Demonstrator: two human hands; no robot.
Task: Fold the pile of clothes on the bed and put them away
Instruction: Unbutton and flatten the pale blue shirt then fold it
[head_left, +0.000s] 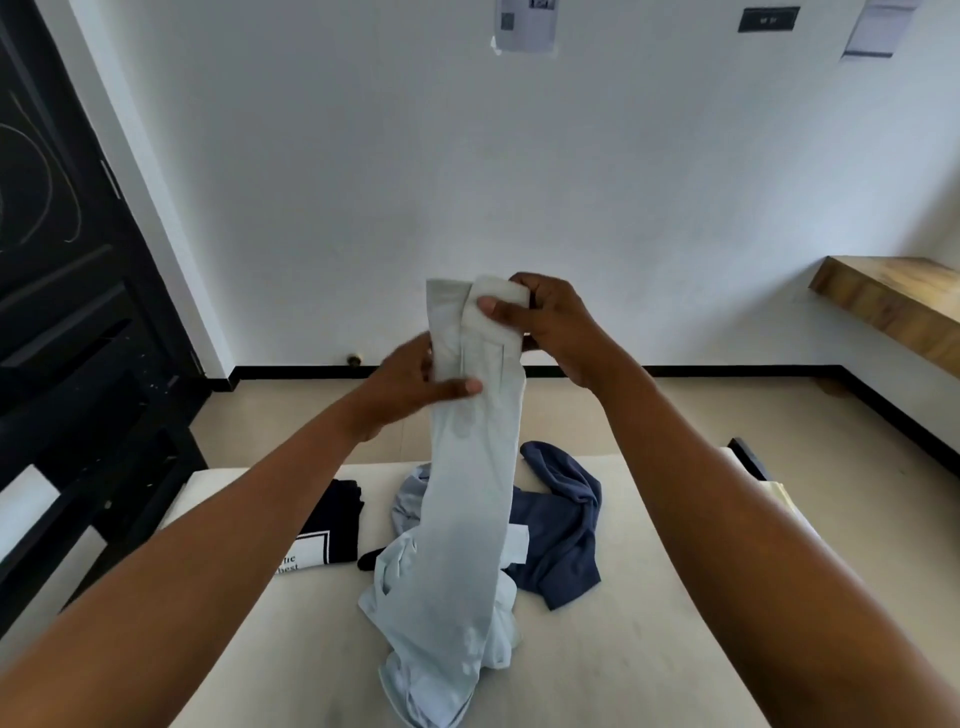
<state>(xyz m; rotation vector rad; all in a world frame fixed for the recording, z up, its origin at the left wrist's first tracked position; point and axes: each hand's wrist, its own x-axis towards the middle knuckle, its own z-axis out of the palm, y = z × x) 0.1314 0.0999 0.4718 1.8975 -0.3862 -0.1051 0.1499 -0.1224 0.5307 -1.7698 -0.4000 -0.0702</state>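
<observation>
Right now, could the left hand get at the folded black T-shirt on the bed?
Probably not yet: the left hand grips the pale shirt. Once freed, likely yes; the black T-shirt lies uncovered on its side.

Both bare arms reach forward and up, the left hand pinching the pale garment just below the right hand, whose thumb clamps its top edge.

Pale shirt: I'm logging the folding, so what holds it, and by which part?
Both hands hold the pale shirt by its raised upper end: the right hand has its grip on the top edge, the left hand just below.
</observation>
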